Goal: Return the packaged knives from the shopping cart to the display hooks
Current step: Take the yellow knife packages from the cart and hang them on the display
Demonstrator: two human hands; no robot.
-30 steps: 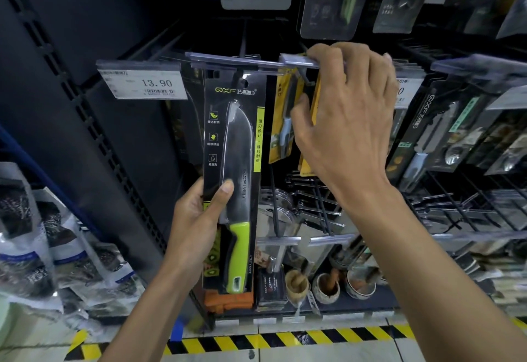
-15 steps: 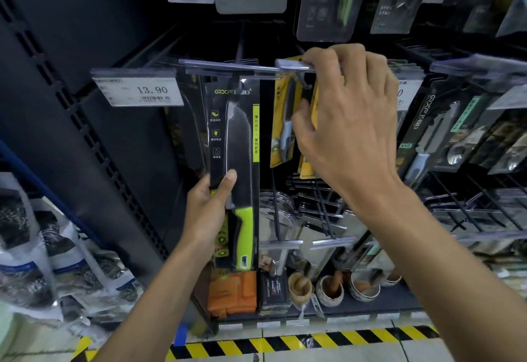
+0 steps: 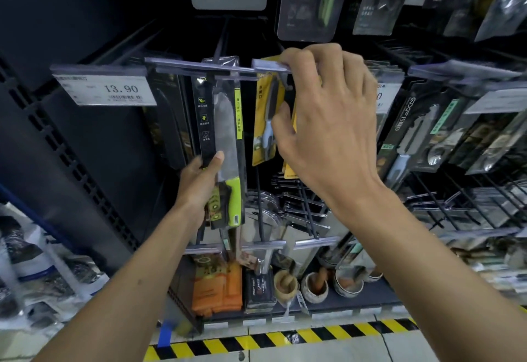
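I am holding the green-handled knife pack [image 3: 225, 147] low in my closed left hand [image 3: 199, 187], raising its top toward the hook, while my right hand [image 3: 322, 122] is pinching the yellow packs [image 3: 266, 110] aside for clearance.

My right hand [image 3: 328, 122] covers the hook tip and the yellow packages [image 3: 266, 122] behind it. The knife package [image 3: 225, 144] top sits behind the label rail [image 3: 199, 66]. Small print on the price tag [image 3: 114, 90] is unreadable; the bagged goods [image 3: 34, 261] blur.

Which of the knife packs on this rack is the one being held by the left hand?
The black pack with the green-handled knife; the left hand grips its lower edge. The yellow packs beside it hang by the right hand.
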